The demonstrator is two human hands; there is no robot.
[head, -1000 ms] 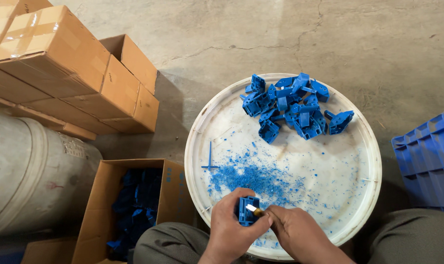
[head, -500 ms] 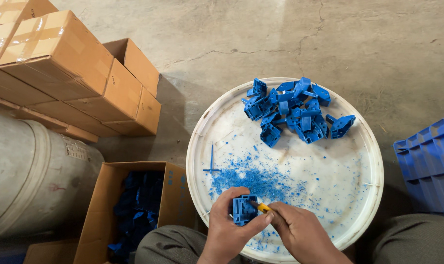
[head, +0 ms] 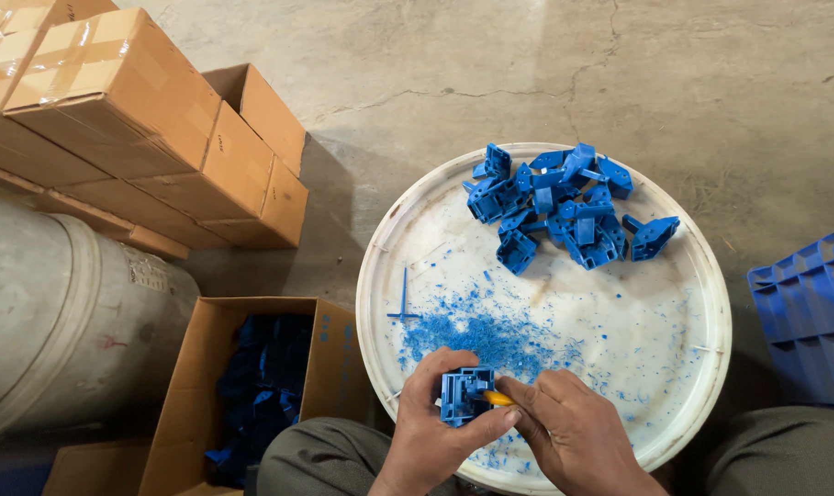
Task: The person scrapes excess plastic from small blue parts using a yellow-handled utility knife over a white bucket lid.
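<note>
My left hand (head: 432, 422) grips a small blue plastic part (head: 464, 395) over the near rim of a round white tray (head: 701, 367). My right hand (head: 573, 436) holds a small tool with a yellow tip (head: 498, 398) against that part. A pile of several like blue parts (head: 564, 211) lies at the tray's far side. Blue shavings (head: 486, 335) and a thin blue sprue (head: 404, 298) are scattered in the tray's near half.
An open cardboard box (head: 187, 404) with blue parts stands left of my knees. Stacked taped cartons (head: 123, 110) sit at the upper left, a grey drum (head: 50, 321) at the left, a blue plastic crate (head: 811, 312) at the right. Cracked concrete floor lies beyond.
The part has turned a little in my left hand, and my right hand has stayed against it with the tool. The view has shifted slightly.
</note>
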